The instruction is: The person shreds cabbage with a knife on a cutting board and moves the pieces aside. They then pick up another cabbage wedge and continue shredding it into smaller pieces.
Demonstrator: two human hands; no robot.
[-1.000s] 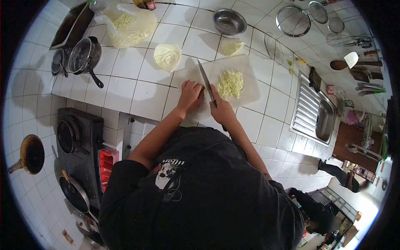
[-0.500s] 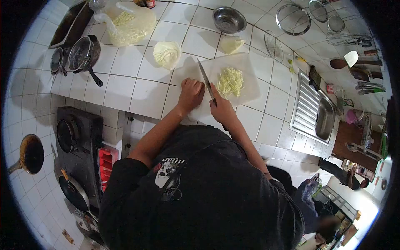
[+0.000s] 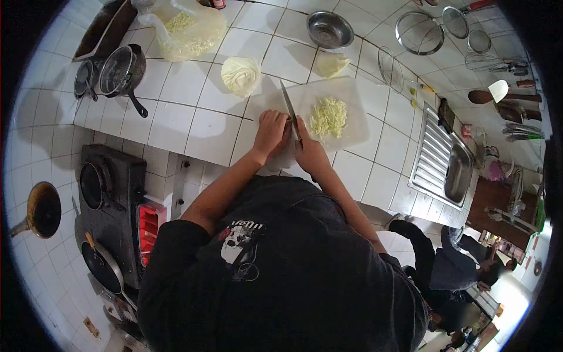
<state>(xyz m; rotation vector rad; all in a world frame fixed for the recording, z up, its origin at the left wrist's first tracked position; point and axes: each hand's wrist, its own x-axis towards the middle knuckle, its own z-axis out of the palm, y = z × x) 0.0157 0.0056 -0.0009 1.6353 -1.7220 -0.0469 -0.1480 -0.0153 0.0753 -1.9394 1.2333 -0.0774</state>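
Note:
A white cutting board (image 3: 352,97) lies on the tiled counter with a heap of shredded cabbage (image 3: 328,116) on it. My right hand (image 3: 308,151) grips the handle of a long knife (image 3: 289,107), whose blade points away from me just left of the heap. My left hand (image 3: 271,130) is curled, pressing down on something on the board right beside the blade; what it holds is hidden under the fingers. A cabbage half (image 3: 241,75) rests on the counter left of the board, and a smaller cabbage piece (image 3: 331,63) lies behind it.
A steel bowl (image 3: 330,30) and a bag of shredded cabbage (image 3: 190,32) stand at the back. Pans (image 3: 120,73) sit at left, a stove (image 3: 105,199) below them. A sink (image 3: 448,164) is at right. Another person (image 3: 451,270) stands at lower right.
My hands and the knife stay at the board, shifting only slightly. The other person at lower right has stepped closer into view.

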